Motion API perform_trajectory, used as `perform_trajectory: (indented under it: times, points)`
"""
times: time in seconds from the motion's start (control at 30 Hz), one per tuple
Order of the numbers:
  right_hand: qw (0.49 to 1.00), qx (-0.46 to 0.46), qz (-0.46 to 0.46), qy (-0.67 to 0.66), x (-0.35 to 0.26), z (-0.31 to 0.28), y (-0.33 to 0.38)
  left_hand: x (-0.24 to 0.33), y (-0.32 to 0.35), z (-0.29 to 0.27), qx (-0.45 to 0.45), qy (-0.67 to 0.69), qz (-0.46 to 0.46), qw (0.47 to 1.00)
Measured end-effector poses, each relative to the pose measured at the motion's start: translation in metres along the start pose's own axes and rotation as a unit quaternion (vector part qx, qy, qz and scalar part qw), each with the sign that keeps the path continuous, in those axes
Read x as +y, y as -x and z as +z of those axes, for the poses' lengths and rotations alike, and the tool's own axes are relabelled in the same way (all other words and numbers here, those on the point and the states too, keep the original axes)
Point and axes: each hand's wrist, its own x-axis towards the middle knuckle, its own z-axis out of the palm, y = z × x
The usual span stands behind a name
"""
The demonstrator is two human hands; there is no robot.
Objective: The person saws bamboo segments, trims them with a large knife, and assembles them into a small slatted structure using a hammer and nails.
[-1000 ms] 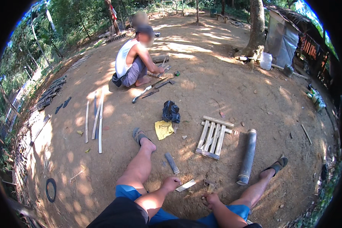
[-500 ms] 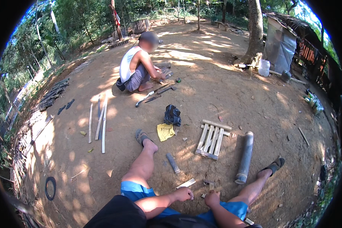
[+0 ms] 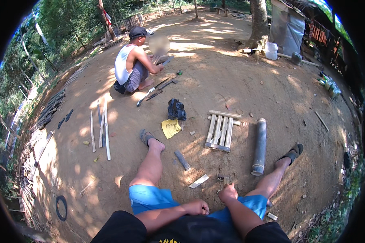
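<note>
My left hand (image 3: 197, 207) rests over my lap with its fingers curled in, and nothing shows in it. My right hand (image 3: 228, 194) is closed, low between my knees, around the pale handle of a small tool whose dark head (image 3: 222, 177) points away from me; its exact kind is unclear. Just beyond my hands lies a flat split bamboo piece (image 3: 199, 181). A short grey bamboo length (image 3: 182, 160) is on the dirt near my left leg. Farther out sits a small bamboo slat frame (image 3: 219, 132), and a thick bamboo tube (image 3: 259, 148) lies beside my right leg.
Ahead, a person (image 3: 136, 60) in a white top squats, handling strips near long tools (image 3: 154, 92). A black plastic bag (image 3: 176, 109) and yellow cloth (image 3: 171, 128) lie mid-ground. Long bamboo strips (image 3: 103, 129) and a black ring (image 3: 61, 207) are leftward; a tree (image 3: 258, 24) stands back right.
My view has shifted, so the ground things sit higher in the picture. My left hand has drawn back toward my lap. The person ahead has raised their hands with a strip.
</note>
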Motion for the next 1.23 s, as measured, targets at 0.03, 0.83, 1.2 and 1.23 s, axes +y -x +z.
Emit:
perform_trajectory:
  times: [0.03, 0.83, 1.2, 1.23]
  points:
    - [1.0, -0.004, -0.01, 0.007, -0.002, -0.003, 0.004, -0.006, 0.0, -0.004, 0.027, -0.077, -0.017, 0.996]
    - [0.999, -0.006, -0.034, 0.022, 0.007, 0.014, -0.009, -0.079, -0.019, -0.026, 0.107, -0.02, -0.132, 0.985]
    - [1.0, -0.005, -0.027, 0.015, 0.006, 0.011, -0.007, -0.069, -0.018, -0.028, 0.103, -0.038, -0.148, 0.983]
    - [1.0, -0.013, -0.023, 0.014, 0.006, 0.01, -0.008, -0.06, -0.015, -0.029, 0.1, -0.041, -0.153, 0.982]
